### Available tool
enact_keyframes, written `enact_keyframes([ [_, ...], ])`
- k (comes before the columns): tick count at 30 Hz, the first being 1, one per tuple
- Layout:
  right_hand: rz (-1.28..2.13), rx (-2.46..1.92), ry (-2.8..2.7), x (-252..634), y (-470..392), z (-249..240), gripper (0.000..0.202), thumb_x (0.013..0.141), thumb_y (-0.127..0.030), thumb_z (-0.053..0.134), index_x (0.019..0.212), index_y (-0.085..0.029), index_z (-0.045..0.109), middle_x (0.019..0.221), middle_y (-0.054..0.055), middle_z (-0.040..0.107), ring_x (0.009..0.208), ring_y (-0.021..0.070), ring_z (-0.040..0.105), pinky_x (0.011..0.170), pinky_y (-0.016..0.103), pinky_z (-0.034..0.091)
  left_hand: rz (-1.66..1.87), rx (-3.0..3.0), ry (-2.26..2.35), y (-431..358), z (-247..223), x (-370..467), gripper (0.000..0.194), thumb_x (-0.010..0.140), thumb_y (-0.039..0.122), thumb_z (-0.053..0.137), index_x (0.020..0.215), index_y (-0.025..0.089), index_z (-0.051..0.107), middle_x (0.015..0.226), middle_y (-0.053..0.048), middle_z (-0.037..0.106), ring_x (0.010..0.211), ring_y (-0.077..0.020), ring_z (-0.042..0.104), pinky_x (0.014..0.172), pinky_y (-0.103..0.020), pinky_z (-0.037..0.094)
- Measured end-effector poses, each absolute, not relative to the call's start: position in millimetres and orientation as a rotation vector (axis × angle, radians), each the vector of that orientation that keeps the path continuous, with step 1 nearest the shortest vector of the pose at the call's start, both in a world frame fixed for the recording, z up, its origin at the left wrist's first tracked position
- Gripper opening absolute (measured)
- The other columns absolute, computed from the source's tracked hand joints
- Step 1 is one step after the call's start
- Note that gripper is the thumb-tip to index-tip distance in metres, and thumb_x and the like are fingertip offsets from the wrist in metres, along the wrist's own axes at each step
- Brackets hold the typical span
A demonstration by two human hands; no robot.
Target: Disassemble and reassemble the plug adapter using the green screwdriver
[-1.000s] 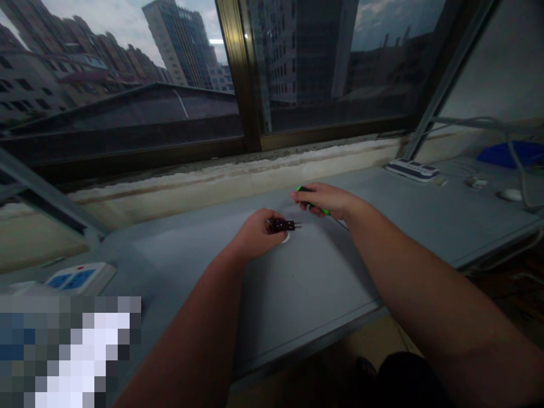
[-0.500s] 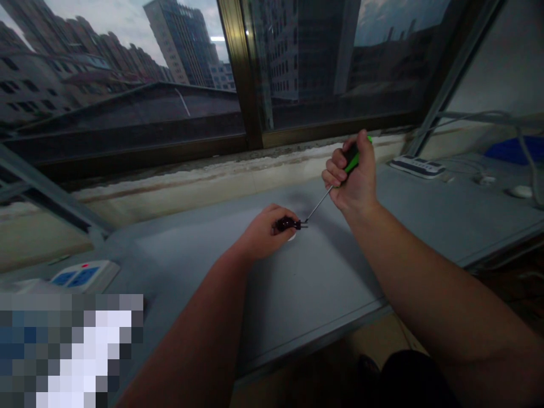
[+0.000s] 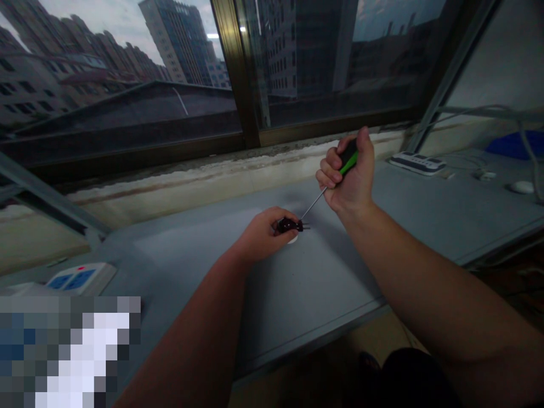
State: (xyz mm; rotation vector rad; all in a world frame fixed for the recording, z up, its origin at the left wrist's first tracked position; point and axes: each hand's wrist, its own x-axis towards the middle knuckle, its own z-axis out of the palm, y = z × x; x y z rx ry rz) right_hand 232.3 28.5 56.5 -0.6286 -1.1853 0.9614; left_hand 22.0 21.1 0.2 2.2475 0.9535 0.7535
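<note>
My left hand [image 3: 267,229] is closed round a small dark plug [image 3: 289,225], whose two metal prongs point right. A bit of a white round object [image 3: 293,239] shows just under the plug and thumb; the rest of it is hidden. In my right hand [image 3: 351,175] is a screwdriver [image 3: 349,163] with a black and green handle, fingers wrapped round it and thumb near its top end. Its thin shaft slants down to the left, and the tip meets the plug near the base of the prongs. Whether the tip sits on a screw is too small to tell.
The grey table [image 3: 323,266] runs along beneath a window. A white power strip [image 3: 417,163] lies at the back right, near cables and a blue item [image 3: 514,144]. At the left is a white socket block [image 3: 83,277] with blue faces. The lower left corner is pixelated.
The screwdriver tip has shifted left, from beside the prongs onto the plug's body. My right hand has moved slightly left with it. My left hand keeps its hold on the plug.
</note>
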Motion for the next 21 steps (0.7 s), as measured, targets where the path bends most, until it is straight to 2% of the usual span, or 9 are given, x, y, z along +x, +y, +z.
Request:
enact_keyframes([
  [6,0.998,-0.333,-0.956,226,34,54,0.055,0.084,-0.078,0.061,0.072,-0.026,0.048,0.056,-0.008,0.028,0.04,0.0077,0.018,0.037,0.024,0.015,0.8,2.247,0.908,25,-7,22,0.025,0.084,0.032,0.075,0.105,0.018,0.076,0.098,-0.007,0.073,0.083,-0.0181,0.065,0.071,-0.03,0.052],
  [12,1.045,-0.17,-0.97,221,34,53,0.052,0.085,-0.072,0.066,0.073,-0.025,0.049,0.055,-0.009,0.034,0.037,0.0058,0.021,0.034,0.022,0.017,0.8,2.251,0.93,24,-7,22,0.026,0.084,0.032,0.074,0.106,0.018,0.076,0.099,-0.007,0.073,0.083,-0.0183,0.065,0.068,-0.029,0.051],
  [17,1.041,-0.117,-1.118,216,28,57,0.044,0.087,-0.072,0.06,0.093,-0.029,0.059,0.061,-0.006,0.051,0.042,0.0106,0.037,0.038,0.024,0.03,0.793,2.27,0.931,23,-7,23,0.026,0.084,0.031,0.075,0.106,0.018,0.076,0.097,-0.007,0.073,0.083,-0.0181,0.066,0.069,-0.028,0.051],
  [21,0.99,-0.1,-1.222,212,29,55,0.042,0.088,-0.062,0.061,0.117,-0.032,0.058,0.074,-0.004,0.064,0.052,0.0139,0.05,0.045,0.027,0.041,0.787,2.261,0.907,23,-8,23,0.026,0.084,0.03,0.075,0.107,0.018,0.075,0.1,-0.007,0.073,0.086,-0.0183,0.067,0.073,-0.029,0.053],
])
